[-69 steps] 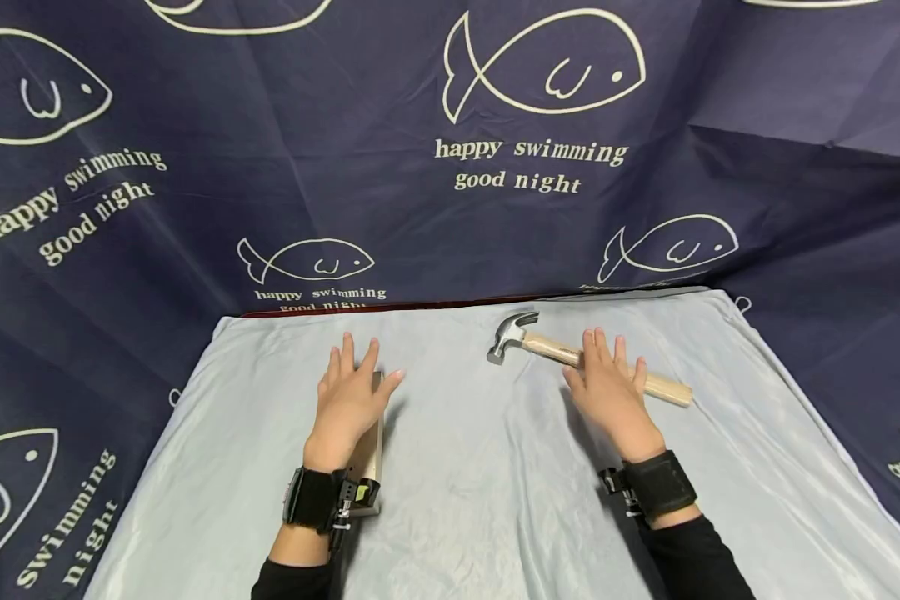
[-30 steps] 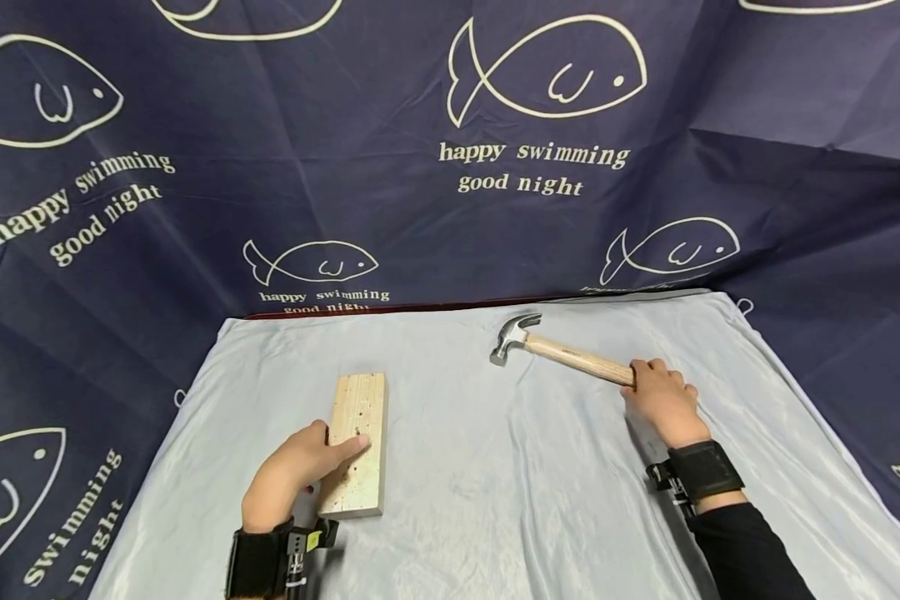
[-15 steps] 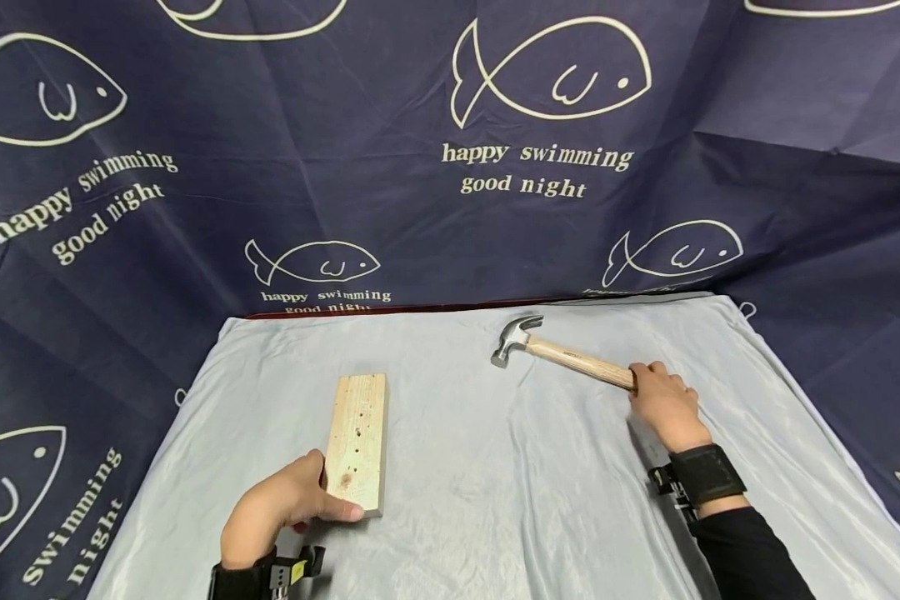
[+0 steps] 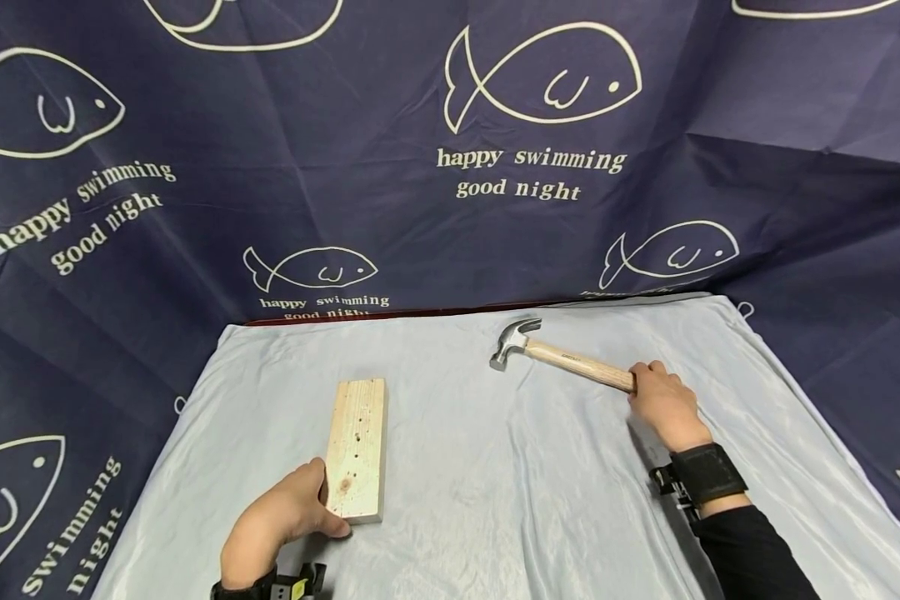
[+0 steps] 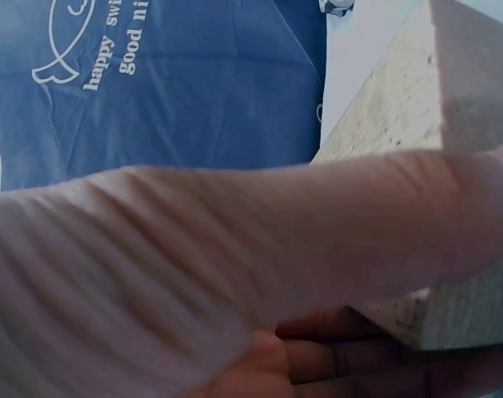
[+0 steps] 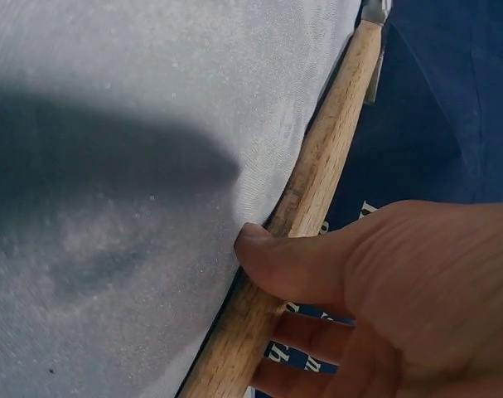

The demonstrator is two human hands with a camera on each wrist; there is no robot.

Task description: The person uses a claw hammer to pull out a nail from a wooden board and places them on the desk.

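A pale wooden block (image 4: 363, 442) with a row of small dark holes lies lengthwise on the left part of the table. My left hand (image 4: 281, 517) holds its near left corner, thumb against the near end; in the left wrist view the fingers reach along the underside of the block (image 5: 388, 108). To the right lies a claw hammer (image 4: 577, 363), its steel head pointing left and away. The end of its wooden handle is gripped by my right hand (image 4: 666, 407). In the right wrist view the thumb crosses the handle (image 6: 326, 157) and the fingers come from behind it.
A light grey cloth (image 4: 450, 467) covers the table, with soft wrinkles running toward me. Behind and at both sides hangs a dark blue curtain (image 4: 390, 167) printed with fish and lettering. The table's far edge lies just beyond the hammer head.
Both hands first hovered spread over the block and hammer. The right moved to the handle's end and grasped it; the left slid back along the block to its near corner.
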